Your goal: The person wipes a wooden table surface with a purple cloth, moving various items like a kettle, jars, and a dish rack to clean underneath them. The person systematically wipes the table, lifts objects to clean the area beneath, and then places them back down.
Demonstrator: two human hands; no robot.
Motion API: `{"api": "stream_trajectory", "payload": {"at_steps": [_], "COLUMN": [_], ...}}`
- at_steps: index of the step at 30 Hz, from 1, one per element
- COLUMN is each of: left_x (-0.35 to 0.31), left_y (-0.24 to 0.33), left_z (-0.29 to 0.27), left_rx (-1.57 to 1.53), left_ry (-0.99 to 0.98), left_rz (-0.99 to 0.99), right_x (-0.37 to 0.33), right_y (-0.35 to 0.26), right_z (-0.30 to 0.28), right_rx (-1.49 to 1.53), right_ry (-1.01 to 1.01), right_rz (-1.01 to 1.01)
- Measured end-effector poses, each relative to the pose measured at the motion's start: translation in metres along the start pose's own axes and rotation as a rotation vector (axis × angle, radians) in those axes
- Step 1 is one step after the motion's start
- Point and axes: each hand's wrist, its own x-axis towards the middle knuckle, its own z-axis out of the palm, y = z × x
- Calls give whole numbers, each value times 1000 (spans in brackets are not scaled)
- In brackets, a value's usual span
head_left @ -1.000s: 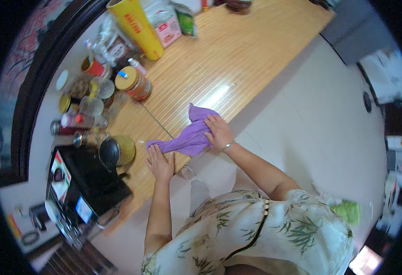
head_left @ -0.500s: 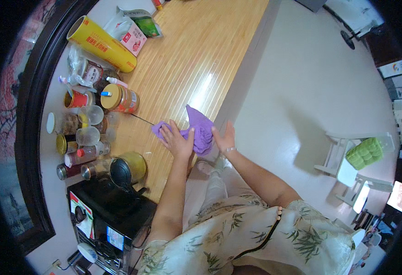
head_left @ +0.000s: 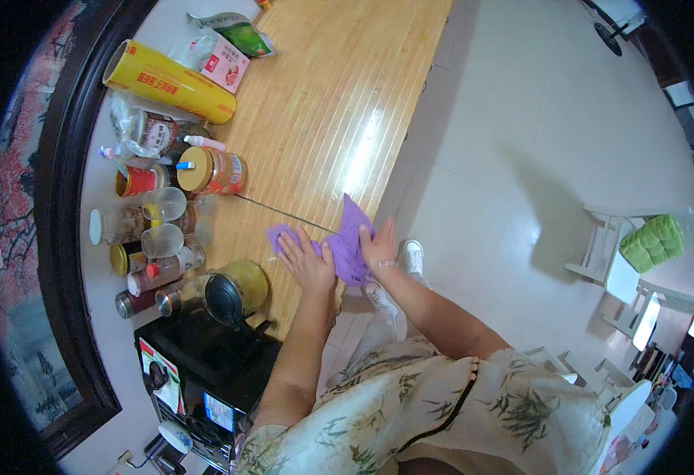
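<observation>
A crumpled purple cloth (head_left: pixel 349 252) lies at the edge of the light wooden table (head_left: pixel 307 119), one corner pointing away from me. My left hand (head_left: pixel 310 265) presses down on its left part, fingers spread and stretched out over the fabric. On the cloth's right side, just past the table edge, my right hand (head_left: pixel 378 245) touches it with the fingers extended. Part of the fabric between the hands hangs over the edge. A dark seam in the tabletop runs up to the cloth from the left.
Along the wall at left stand an orange-lidded jar (head_left: pixel 212 171), a yellow roll (head_left: pixel 173 81), several jars and cups, and a yellowish jug (head_left: pixel 244 286) with a dark lid. A black appliance (head_left: pixel 204 356) is nearer me. At right, a white chair (head_left: pixel 612 257) holds a green cushion (head_left: pixel 651 243).
My view has shifted, so table and jars appear displaced. My right hand has come closer against the cloth, while the left stays flat on it. Both white shoes now show on the floor.
</observation>
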Motion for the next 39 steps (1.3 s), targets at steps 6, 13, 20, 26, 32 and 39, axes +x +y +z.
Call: {"api": "stream_trajectory", "payload": {"at_steps": [6,13,20,26,32,39], "left_x": [24,22,56,56,63,58], "left_y": [19,14,39,31,44,35], "left_z": [-4,-6,-7,-4,-8,-10], "left_rx": [-98,-97,-119,-90,-119,-111], "left_ry": [-1,-6,39,-31,-45,-41], "left_rz": [27,22,164,100,106,71], "right_x": [105,40,160,91,190,104], "right_y": [-55,-26,-50,-11,-77,-26], "right_z": [-31,-7,-46,-21,-71,-27], "right_rx": [152,-22,153,112,175,25], "right_ry": [252,194,314,173,276,80], "right_rz": [131,189,191,166,242,220]}}
